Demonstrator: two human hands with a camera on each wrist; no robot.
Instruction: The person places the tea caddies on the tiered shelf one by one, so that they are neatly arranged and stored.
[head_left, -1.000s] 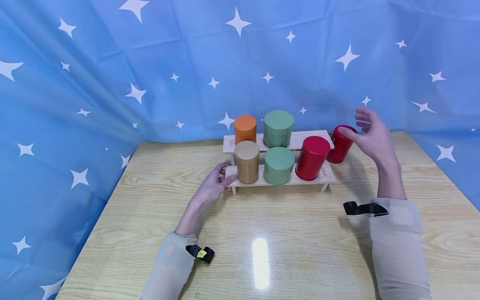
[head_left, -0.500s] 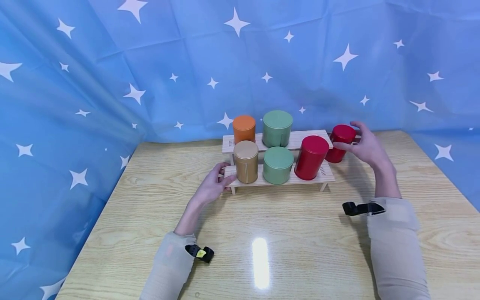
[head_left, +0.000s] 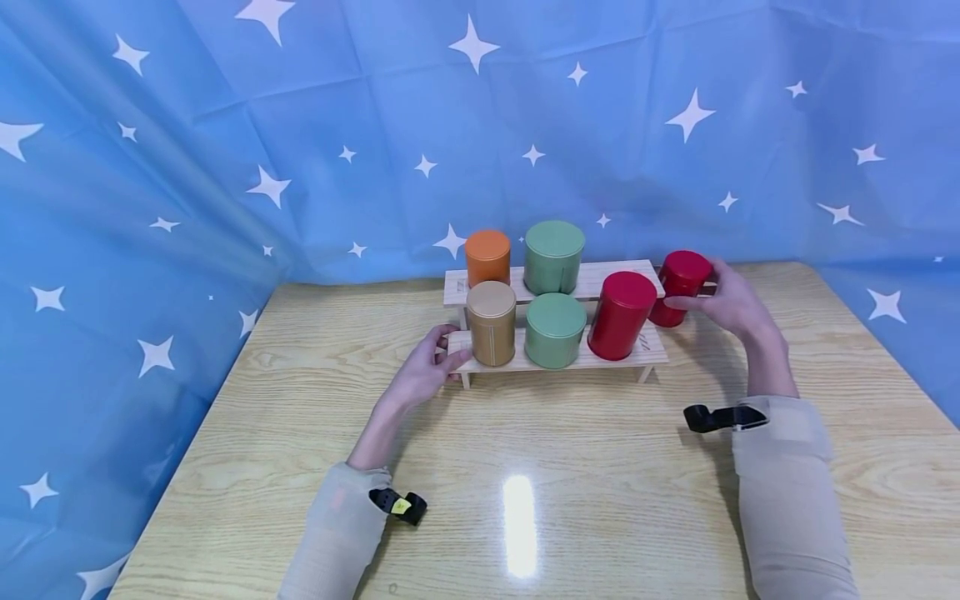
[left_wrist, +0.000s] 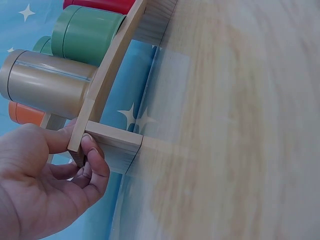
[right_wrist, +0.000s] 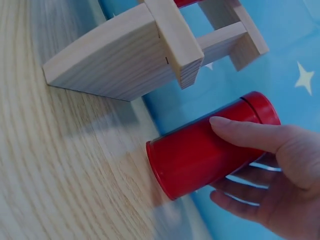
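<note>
My left hand (head_left: 422, 371) pinches the left end of the lower step of a two-tier wooden rack (head_left: 459, 340), thumb on top and fingers curled beneath, as the left wrist view shows. My right hand (head_left: 738, 304) is around a red tin (right_wrist: 200, 150) that stands upright on the table, just right of the rack. Its thumb lies along the near side and the fingers wrap the far side. On the lower step stand a gold tin (head_left: 492, 325), a short green tin (head_left: 555, 332) and another red tin (head_left: 622, 317). An orange tin (head_left: 487, 258) and a wider green tin (head_left: 553, 257) occupy the upper step.
The pale wooden table (head_left: 585, 467) extends in front of the rack and to both sides. A blue curtain with white stars (head_left: 390, 133) hangs close behind the rack and along the left side. The upper step's right end (head_left: 637, 271) bears no tin.
My right hand has come down and to the left, closing from open fingers around the red tin beside the rack. The left hand keeps its hold on the rack.
</note>
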